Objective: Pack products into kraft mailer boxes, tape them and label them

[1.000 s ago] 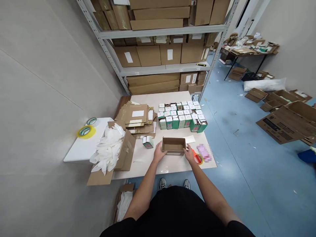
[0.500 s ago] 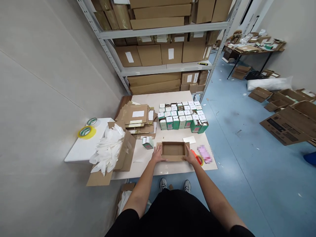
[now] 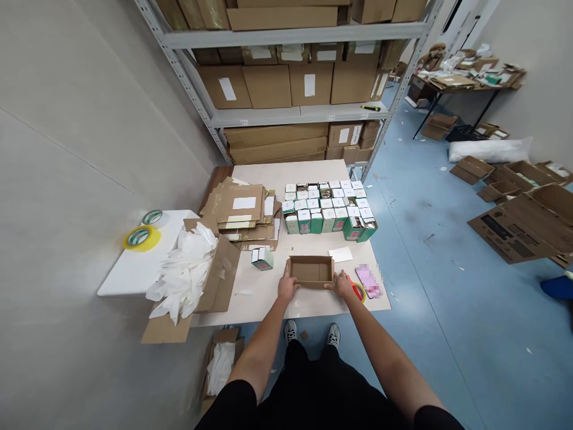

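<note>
An open-topped, shallow cardboard box point(image 3: 312, 285) stands near the front edge of the table, and its inside looks bare. My left hand point(image 3: 287, 285) grips its left front corner, thumb along the front wall. At the right front corner, my right hand point(image 3: 340, 284) holds the same box, its thumb also in front. Just right of that hand lie a red-handled tool point(image 3: 354, 288), partly hidden, and a yellow tape roll point(image 3: 360, 292). A single small green-and-white box point(image 3: 262, 258) sits to the left, and a white card point(image 3: 341, 254) lies behind on the right.
Rows of small green-and-white boxes point(image 3: 329, 209) stand at the table's back right. Flattened cardboard point(image 3: 239, 206) is stacked at the back left. A carton of white paper point(image 3: 219, 280) borders the left side. A shelf rack point(image 3: 295, 113) rises behind; a phone point(image 3: 369, 280) lies right.
The cardboard box's side flaps, sticking outward before, now stand up or are folded in. Both hands have stayed at its front corners. The camera view has shifted slightly.
</note>
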A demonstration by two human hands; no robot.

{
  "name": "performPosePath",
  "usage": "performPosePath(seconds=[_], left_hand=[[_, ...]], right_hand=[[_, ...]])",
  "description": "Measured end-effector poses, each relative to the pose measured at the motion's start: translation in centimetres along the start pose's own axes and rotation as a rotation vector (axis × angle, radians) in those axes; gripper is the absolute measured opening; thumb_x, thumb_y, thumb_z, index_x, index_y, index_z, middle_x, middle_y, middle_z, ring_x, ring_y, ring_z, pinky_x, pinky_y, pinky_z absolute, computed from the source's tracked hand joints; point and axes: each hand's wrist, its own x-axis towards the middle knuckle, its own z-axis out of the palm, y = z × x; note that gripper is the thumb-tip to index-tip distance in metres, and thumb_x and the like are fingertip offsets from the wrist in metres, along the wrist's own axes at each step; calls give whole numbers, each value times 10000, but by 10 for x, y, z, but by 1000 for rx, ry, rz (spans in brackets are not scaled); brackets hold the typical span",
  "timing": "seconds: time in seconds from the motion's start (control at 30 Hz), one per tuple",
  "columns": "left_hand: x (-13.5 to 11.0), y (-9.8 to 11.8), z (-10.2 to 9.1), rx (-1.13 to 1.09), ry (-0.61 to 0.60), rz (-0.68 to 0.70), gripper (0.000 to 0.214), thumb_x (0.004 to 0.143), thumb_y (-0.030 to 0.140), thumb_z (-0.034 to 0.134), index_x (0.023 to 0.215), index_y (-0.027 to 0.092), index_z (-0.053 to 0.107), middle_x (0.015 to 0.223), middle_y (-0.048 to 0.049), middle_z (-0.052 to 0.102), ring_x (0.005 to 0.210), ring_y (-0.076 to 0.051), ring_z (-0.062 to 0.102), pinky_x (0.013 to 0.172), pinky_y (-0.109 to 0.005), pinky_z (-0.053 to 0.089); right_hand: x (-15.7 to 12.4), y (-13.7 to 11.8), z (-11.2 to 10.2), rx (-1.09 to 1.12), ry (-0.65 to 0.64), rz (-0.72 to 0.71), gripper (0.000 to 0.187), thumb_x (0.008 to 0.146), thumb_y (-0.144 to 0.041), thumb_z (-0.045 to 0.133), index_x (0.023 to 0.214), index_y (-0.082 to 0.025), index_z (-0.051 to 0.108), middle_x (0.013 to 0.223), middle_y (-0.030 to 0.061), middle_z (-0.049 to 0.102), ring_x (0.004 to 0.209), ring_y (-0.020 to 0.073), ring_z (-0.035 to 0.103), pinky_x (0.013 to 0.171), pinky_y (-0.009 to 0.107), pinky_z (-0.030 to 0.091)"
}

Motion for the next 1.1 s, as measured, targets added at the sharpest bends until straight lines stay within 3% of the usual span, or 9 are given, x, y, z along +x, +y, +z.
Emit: performPosePath(seconds=[0.1, 0.23, 0.33, 0.43, 0.57, 0.7, 0.83, 0.97, 1.1], left_hand=[[-13, 2, 2, 46, 35, 22, 163, 839, 366, 796, 905, 217, 782, 1754, -7, 121, 1473, -391, 432, 1210, -490, 397], [-34, 15, 11, 54, 96, 111, 59, 821, 234, 802, 847, 199, 762, 1748, -54, 141, 1556, -380, 291, 1224, -502, 370], [-49, 28, 15, 59, 184, 129, 48, 841, 246, 783, 850, 208, 755, 1745, -66, 149, 1548, -373, 314, 1202, -531, 392], [-62, 40, 15, 67, 259, 182, 53, 869, 279, 753, 871, 227, 757, 1735, -56, 198, 1564, -337, 293, 1200, -532, 396], [-78, 55, 12, 64, 282, 264, 91, 917, 255, 679, 869, 237, 754, 1730, -41, 219, 1584, -275, 252, 1208, -477, 398], [-92, 64, 13, 21, 292, 245, 92, 918, 269, 678, 876, 242, 756, 1733, -28, 207, 1578, -276, 268, 1223, -466, 386], [-106, 58, 13, -5, 335, 273, 67, 884, 261, 724, 865, 203, 752, 1742, -52, 178, 1593, -304, 217, 1265, -498, 314], [-123, 40, 11, 32, 336, 223, 83, 833, 254, 792, 878, 194, 756, 1745, -85, 148, 1583, -347, 236, 1245, -563, 324], [-142, 19, 6, 50, 361, 85, 118, 829, 281, 805, 891, 191, 760, 1740, -113, 162, 1584, -365, 224, 1235, -573, 327]], right_hand=[[-10, -10, -4, -19, 64, -51, 884, 866, -622, 678, 1590, -203, 392, 1690, 207, 261, 1564, 407, 209, 1201, 534, 272], [-14, -31, -22, -52, 169, -185, 795, 936, -461, 620, 1643, -319, 286, 1729, 107, 199, 1592, 380, 129, 1238, 550, 176], [-9, -43, -41, -86, 194, -233, 870, 887, -302, 670, 1649, -366, 256, 1725, 88, 199, 1573, 398, 169, 1218, 555, 202], [-3, -50, -59, -97, 250, -242, 884, 886, -253, 666, 1652, -373, 243, 1651, 131, 326, 1485, 401, 322, 1164, 528, 290], [2, -50, -78, -79, 289, -196, 649, 956, -319, 612, 1580, -343, 436, 1468, 187, 495, 1338, 396, 459, 1109, 536, 326], [4, -43, -84, -114, 297, -262, 323, 997, -376, 579, 1273, -299, 728, 1551, 153, 453, 1455, 398, 326, 1163, 578, 233], [3, -38, -79, -135, 214, -370, 264, 1000, -372, 572, 1081, -246, 790, 1619, 114, 410, 1538, 397, 204, 1198, 603, 173], [-2, -48, -71, -94, 172, -435, 374, 969, -360, 598, 1302, -223, 702, 1621, 146, 408, 1555, 411, 179, 1211, 626, 164], [-10, -79, -65, -33, 186, -586, 524, 954, -344, 573, 1465, -230, 568, 1644, 128, 378, 1574, 379, 160, 1236, 591, 191]])
